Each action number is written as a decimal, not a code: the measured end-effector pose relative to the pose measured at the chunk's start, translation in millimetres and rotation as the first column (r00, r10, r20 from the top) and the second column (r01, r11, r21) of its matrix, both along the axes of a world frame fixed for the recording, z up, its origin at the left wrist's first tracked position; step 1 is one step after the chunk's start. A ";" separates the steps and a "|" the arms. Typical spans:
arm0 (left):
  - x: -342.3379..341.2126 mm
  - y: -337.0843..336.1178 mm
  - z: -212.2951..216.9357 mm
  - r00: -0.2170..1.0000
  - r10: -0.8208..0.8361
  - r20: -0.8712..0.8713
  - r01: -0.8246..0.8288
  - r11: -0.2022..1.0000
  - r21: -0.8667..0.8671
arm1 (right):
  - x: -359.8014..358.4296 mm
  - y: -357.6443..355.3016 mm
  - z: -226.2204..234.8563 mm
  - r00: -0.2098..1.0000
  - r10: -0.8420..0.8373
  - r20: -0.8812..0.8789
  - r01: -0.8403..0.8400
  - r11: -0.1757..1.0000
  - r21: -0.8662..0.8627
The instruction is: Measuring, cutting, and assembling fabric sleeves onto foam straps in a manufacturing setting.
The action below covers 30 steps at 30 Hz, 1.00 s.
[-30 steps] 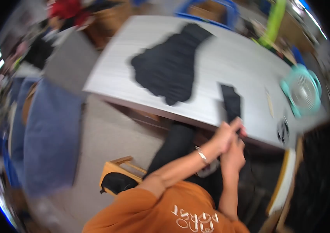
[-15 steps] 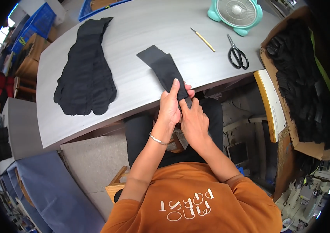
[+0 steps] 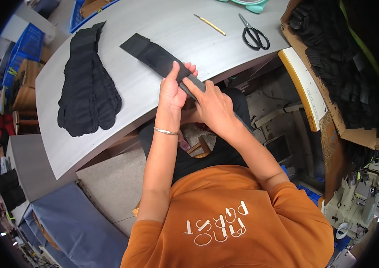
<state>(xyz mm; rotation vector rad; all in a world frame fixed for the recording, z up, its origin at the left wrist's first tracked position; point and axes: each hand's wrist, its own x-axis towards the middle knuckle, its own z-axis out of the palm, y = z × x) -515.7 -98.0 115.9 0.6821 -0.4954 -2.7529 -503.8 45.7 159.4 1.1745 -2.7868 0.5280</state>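
A long, flat black fabric piece [image 3: 158, 58] slants across my hands, its far end above the table and its near end at my fingers. My left hand [image 3: 172, 89] holds it from the left, thumb on top and fingers behind it. With its fingers closed on the greyer near end, my right hand [image 3: 215, 106] grips the same piece; part of that grip is hidden. To the left, a fanned stack of black fabric pieces [image 3: 86, 89] lies on the table, narrow at the far end and rounded at the near end.
On the grey table [image 3: 129, 89] lie black-handled scissors [image 3: 255, 39] and a thin yellow-handled pointed tool [image 3: 212, 26]. A mint-green fan [image 3: 254, 6] is cut off at the top. A cardboard box [image 3: 359, 137] full of black pieces stands at right, beside a yellow-edged white board [image 3: 303, 89].
The whole view has shifted, and the fan has mostly left it. The fabric piece now leans further left, and more of its greyer near end shows by my right hand.
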 end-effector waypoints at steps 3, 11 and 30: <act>3.4 4.0 2.2 0.999 -0.044 0.008 0.044 0.998 -0.049 | 7.0 -3.4 -10.4 0.994 -0.060 -0.090 0.073 0.986 0.148; 12.8 1.2 -0.3 0.997 -0.057 -0.043 0.053 0.995 -0.081 | -12.1 -60.8 -20.0 0.965 -0.130 -0.229 0.190 0.946 0.264; 14.8 0.3 -2.8 0.985 -0.086 -0.147 0.099 0.992 0.084 | 12.1 -50.9 6.1 0.969 -0.136 -0.205 0.190 0.944 0.271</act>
